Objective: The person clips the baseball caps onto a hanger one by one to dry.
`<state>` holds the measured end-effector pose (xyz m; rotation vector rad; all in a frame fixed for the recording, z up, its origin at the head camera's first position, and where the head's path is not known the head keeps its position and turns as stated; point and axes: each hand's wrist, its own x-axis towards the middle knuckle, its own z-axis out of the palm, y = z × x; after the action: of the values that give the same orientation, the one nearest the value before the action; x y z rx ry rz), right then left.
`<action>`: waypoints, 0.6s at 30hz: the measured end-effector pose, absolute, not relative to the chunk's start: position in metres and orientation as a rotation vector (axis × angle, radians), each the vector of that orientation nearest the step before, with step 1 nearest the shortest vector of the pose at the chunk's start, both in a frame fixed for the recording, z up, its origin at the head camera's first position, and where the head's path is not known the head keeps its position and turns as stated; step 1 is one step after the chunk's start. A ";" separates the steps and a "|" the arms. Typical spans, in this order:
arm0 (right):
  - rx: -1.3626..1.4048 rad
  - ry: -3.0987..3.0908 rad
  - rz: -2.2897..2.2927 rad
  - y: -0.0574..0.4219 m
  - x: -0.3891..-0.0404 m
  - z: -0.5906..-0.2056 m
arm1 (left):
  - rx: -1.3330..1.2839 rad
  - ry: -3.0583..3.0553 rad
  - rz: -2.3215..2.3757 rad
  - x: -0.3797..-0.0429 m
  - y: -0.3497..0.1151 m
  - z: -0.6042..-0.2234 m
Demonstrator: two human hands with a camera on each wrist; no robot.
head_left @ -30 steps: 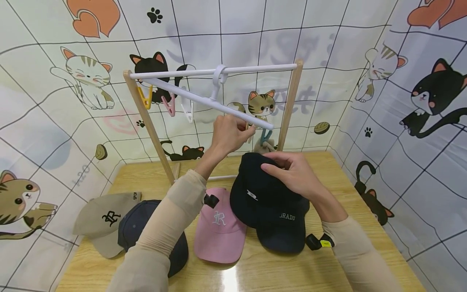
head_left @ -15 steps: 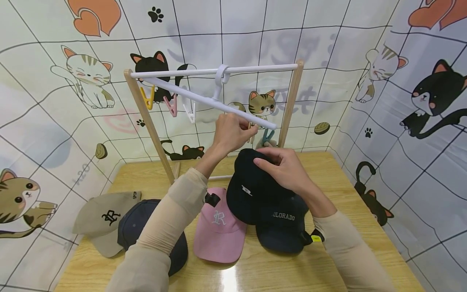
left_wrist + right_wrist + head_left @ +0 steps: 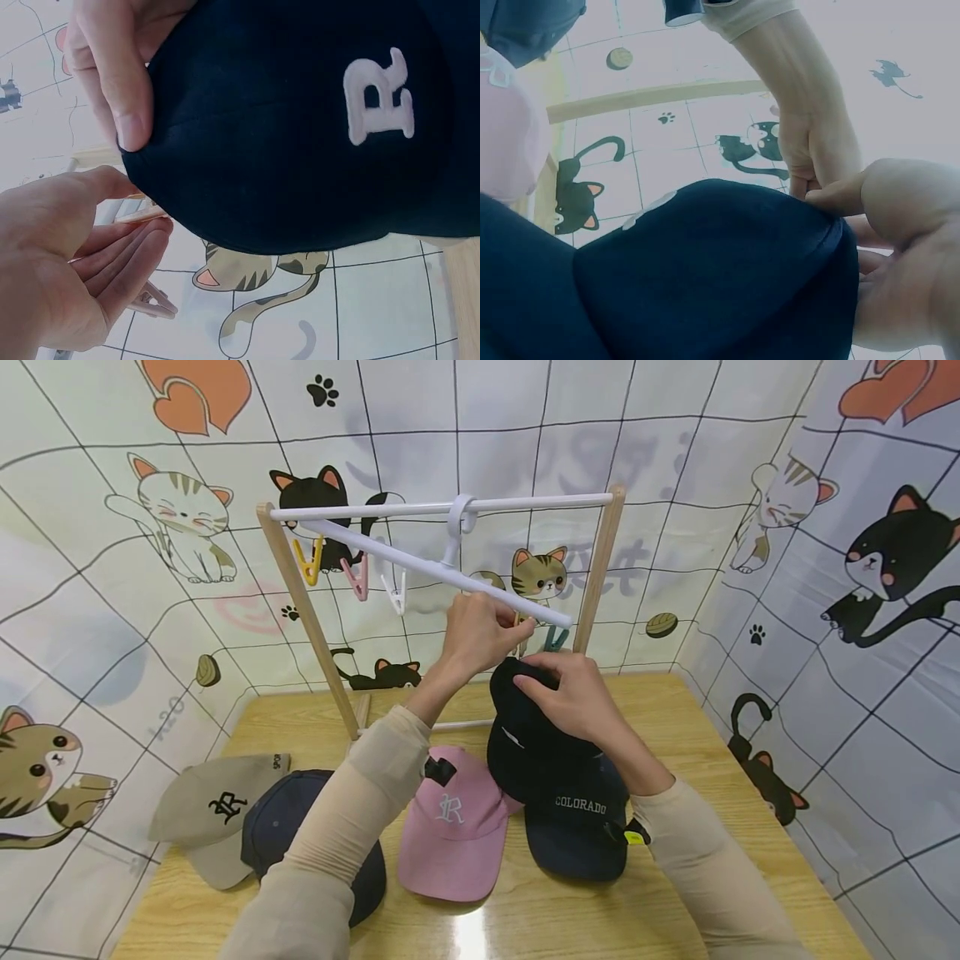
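My right hand (image 3: 566,693) pinches the top of a black baseball cap (image 3: 517,760) with a white letter R (image 3: 379,97), holding it up below the hanger's right half. Just above, my left hand (image 3: 480,631) pinches a pale orange clothespin (image 3: 142,215) under the white hanger (image 3: 412,562); the fingers hide most of it. The cap's top edge lies close to the clothespin in the left wrist view; whether it is between the clothespin's jaws I cannot tell. A teal clothespin (image 3: 555,639) hangs to the right; yellow (image 3: 309,560), pink (image 3: 356,577) and white (image 3: 394,592) ones hang left.
The hanger hangs slanted from a rack (image 3: 360,511) with wooden legs. On the table (image 3: 720,860) lie a beige cap (image 3: 206,802), a navy cap (image 3: 281,814), a pink cap (image 3: 453,852) and a dark COLORADO cap (image 3: 577,835), partly behind the held cap.
My right hand has lifted the black cap up and slightly left, closer to my left hand. The left hand has shifted slightly right with the hanger, still pinching the clothespin.
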<state>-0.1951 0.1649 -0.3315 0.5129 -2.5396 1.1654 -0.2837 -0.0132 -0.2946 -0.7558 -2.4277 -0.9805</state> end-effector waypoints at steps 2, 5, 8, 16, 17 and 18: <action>0.507 -2.544 1.156 0.164 -0.197 -0.333 | -0.755 -2.431 -0.981 -0.284 -0.013 -0.295; 0.505 -2.545 1.143 0.163 -0.199 -0.334 | -0.747 -2.438 -0.989 -0.284 -0.012 -0.296; 0.500 -2.548 1.122 0.162 -0.200 -0.335 | -0.739 -2.442 -0.995 -0.284 -0.012 -0.296; 0.476 -2.542 1.054 0.155 -0.204 -0.335 | -0.739 -2.424 -1.011 -0.283 -0.011 -0.295; 0.469 -2.540 1.056 0.154 -0.205 -0.335 | -0.737 -2.422 -1.011 -0.283 -0.011 -0.295; 0.462 -2.537 1.058 0.154 -0.205 -0.334 | -0.736 -2.420 -1.012 -0.283 -0.011 -0.295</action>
<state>-0.2049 0.1536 -0.3344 0.4618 -2.5373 1.0578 -0.2833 -0.0108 -0.2952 -0.7355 -2.4201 -1.0119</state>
